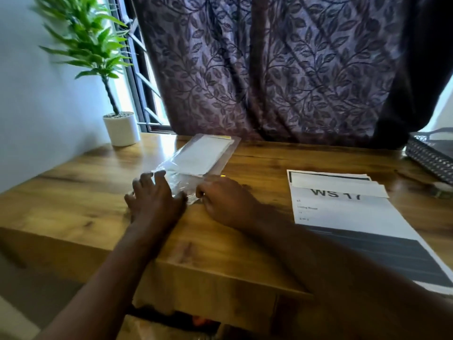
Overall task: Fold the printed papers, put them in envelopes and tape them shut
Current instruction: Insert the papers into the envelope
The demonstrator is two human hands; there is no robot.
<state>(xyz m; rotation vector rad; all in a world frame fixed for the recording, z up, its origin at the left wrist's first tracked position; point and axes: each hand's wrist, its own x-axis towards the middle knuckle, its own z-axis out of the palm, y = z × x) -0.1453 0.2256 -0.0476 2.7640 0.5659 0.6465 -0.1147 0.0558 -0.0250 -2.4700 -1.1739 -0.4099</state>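
- Green long-leaved plant in a round white pot (120, 128) stands at the far left corner of the table, against the pale wall.
- Brown glossy wooden table (73, 192) carries everything else, and window light shines off its far left part.
- Left hand (154, 197) lies palm down with its fingers spread and straight, grasping nothing. Its fingertips press on the near, crinkled end of the packet.
- Clear plastic packet of white envelopes (203, 155) lies flat in the middle of the table, running away from the person toward the curtain, with a yellow strip at its far end.
- Right hand (223, 200) sits just beside the left one at the packet's near right corner. Its fingers are curled, and thumb and forefinger pinch the loose plastic edge, though blur softens the detail.
- Purple curtain with a dark leaf pattern (269, 69) hangs behind the table.
- White printed papers with a bold "WS 17" heading and a dark grey band (343, 212) lie flat and unfolded on the right, well apart from both hands.
- White oblong sheet (343, 188) lies across their top and partly covers the heading. I cannot tell whether it is an envelope or folded paper.
- Black mesh tray (429, 158) sits at the far right edge.
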